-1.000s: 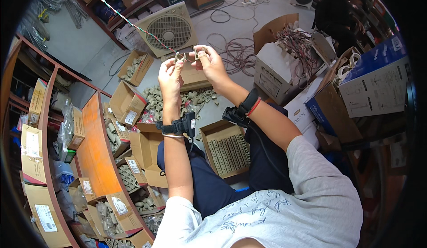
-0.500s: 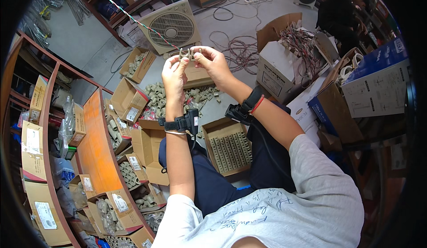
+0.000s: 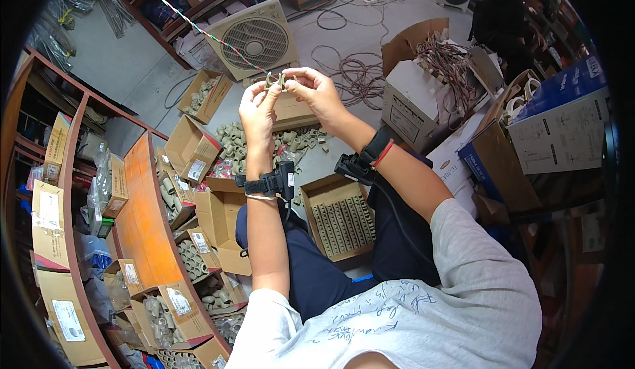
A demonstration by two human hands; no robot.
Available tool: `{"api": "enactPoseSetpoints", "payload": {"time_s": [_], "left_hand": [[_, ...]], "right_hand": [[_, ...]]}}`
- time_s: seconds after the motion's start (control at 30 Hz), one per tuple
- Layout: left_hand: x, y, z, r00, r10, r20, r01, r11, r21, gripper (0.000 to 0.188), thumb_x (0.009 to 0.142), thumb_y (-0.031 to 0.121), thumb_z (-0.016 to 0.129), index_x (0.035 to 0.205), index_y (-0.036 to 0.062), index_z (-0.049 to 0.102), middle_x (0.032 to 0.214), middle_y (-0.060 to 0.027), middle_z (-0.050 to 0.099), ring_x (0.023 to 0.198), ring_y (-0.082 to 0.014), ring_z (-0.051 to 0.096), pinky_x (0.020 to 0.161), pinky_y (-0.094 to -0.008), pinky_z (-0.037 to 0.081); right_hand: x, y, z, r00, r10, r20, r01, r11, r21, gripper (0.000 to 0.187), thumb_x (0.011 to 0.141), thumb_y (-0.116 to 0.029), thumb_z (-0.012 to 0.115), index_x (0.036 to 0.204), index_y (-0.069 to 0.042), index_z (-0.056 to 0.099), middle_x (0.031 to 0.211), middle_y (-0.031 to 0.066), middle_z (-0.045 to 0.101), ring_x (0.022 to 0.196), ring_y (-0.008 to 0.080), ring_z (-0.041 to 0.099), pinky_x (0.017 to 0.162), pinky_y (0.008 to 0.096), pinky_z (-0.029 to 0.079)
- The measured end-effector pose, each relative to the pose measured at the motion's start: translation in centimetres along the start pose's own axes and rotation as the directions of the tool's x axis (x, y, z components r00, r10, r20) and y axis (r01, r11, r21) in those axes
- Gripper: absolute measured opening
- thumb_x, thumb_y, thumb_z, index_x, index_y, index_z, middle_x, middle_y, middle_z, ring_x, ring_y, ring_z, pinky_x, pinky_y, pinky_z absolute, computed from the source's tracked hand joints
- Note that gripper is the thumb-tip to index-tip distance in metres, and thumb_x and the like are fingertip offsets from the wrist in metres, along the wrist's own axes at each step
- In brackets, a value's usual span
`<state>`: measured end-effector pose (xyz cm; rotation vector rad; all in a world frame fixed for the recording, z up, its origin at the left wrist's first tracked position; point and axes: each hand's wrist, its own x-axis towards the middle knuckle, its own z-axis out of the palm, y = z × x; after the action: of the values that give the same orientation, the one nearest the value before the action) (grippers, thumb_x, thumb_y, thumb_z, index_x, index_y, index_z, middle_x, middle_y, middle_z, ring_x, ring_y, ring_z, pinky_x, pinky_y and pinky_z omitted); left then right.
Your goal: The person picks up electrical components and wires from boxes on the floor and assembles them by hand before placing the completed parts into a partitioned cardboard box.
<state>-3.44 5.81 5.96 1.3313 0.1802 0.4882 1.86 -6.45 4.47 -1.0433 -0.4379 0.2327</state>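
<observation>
My left hand (image 3: pixel 256 109) and my right hand (image 3: pixel 316 91) are raised together in front of me, each pinching a small grey-beige plastic fitting (image 3: pixel 276 81) held between the fingertips. The two pieces touch in the middle. Both wrists wear black strap-on devices. Below my hands an open cardboard box (image 3: pixel 338 218) holds several rows of the same fittings, packed neatly. A loose pile of fittings (image 3: pixel 241 145) lies on the floor beyond my knees.
Orange metal shelves (image 3: pixel 142 217) with small cartons of fittings curve along the left. A box fan (image 3: pixel 256 38), coiled cables (image 3: pixel 354 71) and a carton of wiring (image 3: pixel 430 84) stand ahead. A person in black (image 3: pixel 503 11) sits at the far right. Stacked cartons (image 3: pixel 555 124) crowd the right.
Both hands have stayed raised together on the fittings, shifting only slightly; the fingers keep working the pieces.
</observation>
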Motion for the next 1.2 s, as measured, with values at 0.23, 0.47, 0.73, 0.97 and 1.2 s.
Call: {"api": "enactPoseSetpoints", "payload": {"time_s": [0.23,0.47,0.73,0.97,1.2], "left_hand": [[0.0,0.0,0.2,0.999,0.023,-0.031,-0.021,0.998,0.065,0.033,0.08,0.014,0.073,0.105,0.0022,0.056,0.087,-0.002,0.064,0.056,0.001,0.044,0.045,-0.015,0.028],[0.1,0.1,-0.3,1.0,0.022,-0.009,-0.022,0.998,0.056,0.033,0.078,0.013,0.074,0.104,0.0023,0.057,0.089,-0.0022,0.065,0.062,0.0002,0.049,0.047,-0.0143,0.029],[0.2,0.0,-0.5,0.999,-0.017,0.034,0.015,0.998,0.066,0.035,0.078,0.011,0.074,0.107,0.0,0.057,0.091,-0.0043,0.065,0.069,-0.0033,0.054,0.052,-0.0155,0.038],[0.5,-1.0,-0.6,0.983,0.153,0.103,-0.165,0.979,0.121,0.034,0.078,0.008,0.073,0.108,-0.0011,0.058,0.093,-0.0042,0.065,0.082,-0.0086,0.06,0.069,-0.0193,0.044],[0.4,-0.9,-0.5,0.981,0.156,0.117,-0.18,0.955,0.236,0.036,0.078,0.008,0.073,0.108,-0.0032,0.058,0.097,-0.0079,0.065,0.087,-0.0126,0.061,0.08,-0.0246,0.047]], "right_hand": [[0.0,0.2,-0.1,0.999,-0.024,-0.027,0.022,0.996,-0.082,0.022,0.085,-0.009,0.065,0.105,-0.002,0.061,0.095,0.0045,0.066,0.088,0.0089,0.061,0.082,0.0238,0.047],[0.0,0.1,-0.1,0.999,-0.033,-0.018,0.03,0.987,-0.156,0.022,0.087,-0.014,0.063,0.105,-0.002,0.062,0.09,0.0028,0.066,0.083,0.0078,0.06,0.076,0.0227,0.048],[0.5,-0.2,-0.5,0.997,-0.045,-0.065,0.035,0.989,-0.146,0.023,0.087,-0.02,0.063,0.098,0.0,0.065,0.086,0.0026,0.066,0.08,0.0083,0.059,0.074,0.0242,0.047],[1.2,1.0,-1.6,0.996,-0.085,0.006,0.084,0.968,-0.238,0.022,0.081,-0.019,0.069,0.093,0.0,0.068,0.087,0.007,0.068,0.08,0.0107,0.062,0.075,0.0243,0.048],[1.0,0.5,-1.6,1.0,-0.027,0.008,0.028,0.974,-0.224,0.023,0.08,-0.017,0.069,0.093,0.002,0.068,0.085,0.0074,0.069,0.079,0.011,0.062,0.074,0.0242,0.049]]}}
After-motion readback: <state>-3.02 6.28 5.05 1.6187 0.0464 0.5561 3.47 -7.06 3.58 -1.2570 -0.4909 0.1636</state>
